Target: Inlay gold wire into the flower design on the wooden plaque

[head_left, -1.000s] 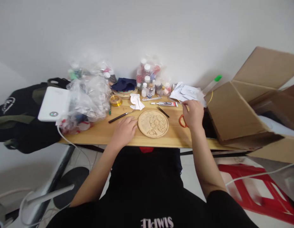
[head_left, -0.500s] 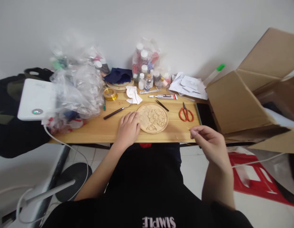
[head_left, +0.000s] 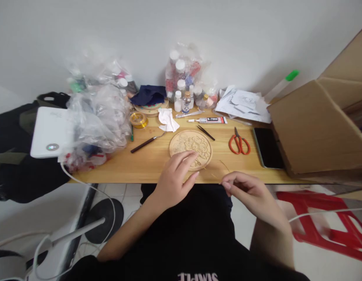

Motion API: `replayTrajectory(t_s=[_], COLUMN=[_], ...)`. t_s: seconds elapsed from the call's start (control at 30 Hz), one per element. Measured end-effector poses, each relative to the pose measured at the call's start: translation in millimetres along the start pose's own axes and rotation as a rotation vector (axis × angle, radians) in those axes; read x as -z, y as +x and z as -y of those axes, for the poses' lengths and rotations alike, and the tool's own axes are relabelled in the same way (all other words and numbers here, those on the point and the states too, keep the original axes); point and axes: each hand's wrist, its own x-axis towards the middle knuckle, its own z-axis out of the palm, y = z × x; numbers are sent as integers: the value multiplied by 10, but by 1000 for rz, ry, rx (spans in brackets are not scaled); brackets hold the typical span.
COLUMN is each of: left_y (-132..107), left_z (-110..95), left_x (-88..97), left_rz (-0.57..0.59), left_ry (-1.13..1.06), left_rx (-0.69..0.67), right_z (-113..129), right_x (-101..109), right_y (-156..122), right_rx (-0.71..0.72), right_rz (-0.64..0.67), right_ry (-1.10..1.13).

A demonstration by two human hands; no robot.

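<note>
In the head view, the only one, I am pinching a thin golden wire point(head_left: 224, 166) between the thumb and forefinger of my right hand point(head_left: 254, 191), right at the near edge of the wooden table point(head_left: 151, 164). Its ends are blurring, so I cannot tell whether I am holding one strand or more. My left hand point(head_left: 176, 181) is hovering or resting with fingers loosely spread, empty as far as I can see, over the near part of the carved wooden disc point(head_left: 190, 143); whether it is touching, I cannot tell. The disc is lying flat near the table's edge, left of the wire. Black tweezers point(head_left: 206, 132) are lying just beyond it, and orange-handled scissors point(head_left: 239, 146) are lying to its right. I am judging this step as wire handling, calling next for a light, steady pinch and a still disc.
</note>
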Motion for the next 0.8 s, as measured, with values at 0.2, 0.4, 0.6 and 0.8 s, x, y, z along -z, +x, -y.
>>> replayTrajectory(t_s=[0.2, 0.4, 0.6, 0.8], left_y=[70, 117, 182, 222], left_z=[88, 154, 170, 183], left_x=[-19, -16, 56, 29], left_rz=[-17, -163, -154, -89], left_ry=[-291, -538, -747, -829], left_rx=[207, 460, 656, 723], right_z=[-82, -150, -222, -264], right_x=[-45, -151, -194, -146], right_y=[57, 142, 253, 373], right_rx=[21, 28, 77, 127], right_rz=[167, 306, 254, 164], right_ry=[-181, -231, -261, -333])
